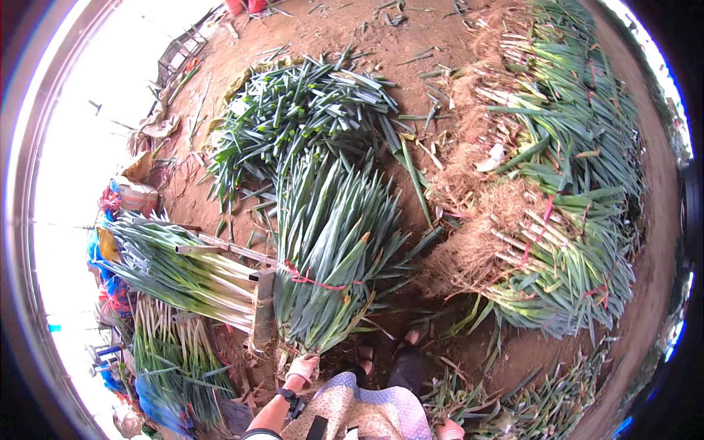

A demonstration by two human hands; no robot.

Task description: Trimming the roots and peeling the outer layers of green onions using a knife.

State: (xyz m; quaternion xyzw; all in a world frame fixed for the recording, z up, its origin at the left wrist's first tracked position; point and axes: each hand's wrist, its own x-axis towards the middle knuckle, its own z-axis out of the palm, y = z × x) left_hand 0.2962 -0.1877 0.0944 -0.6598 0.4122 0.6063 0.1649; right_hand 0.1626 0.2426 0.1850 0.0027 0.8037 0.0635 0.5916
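In front of me stands a large bundle of green onions [330,213], leafy ends away from me, with a red tie [315,281] across it. My left hand [303,367], in a pale glove, is closed at the bundle's near, lower end; the fingers are partly hidden. A dark watch sits on that wrist. Beside my patterned apron [367,411], my right hand [449,430] hangs low at the picture's lower edge, mostly cut off. Left of the bundle, more green onions with pale stems [191,268] lie across a frame [262,308] of bars.
A pile of cut green leaves [301,110] lies beyond the bundle. Tied green onions with brown roots [543,249] line the right side. Another heap of onions [176,359] sits lower left. Leaf scraps [535,403] litter the brown dirt floor [345,29].
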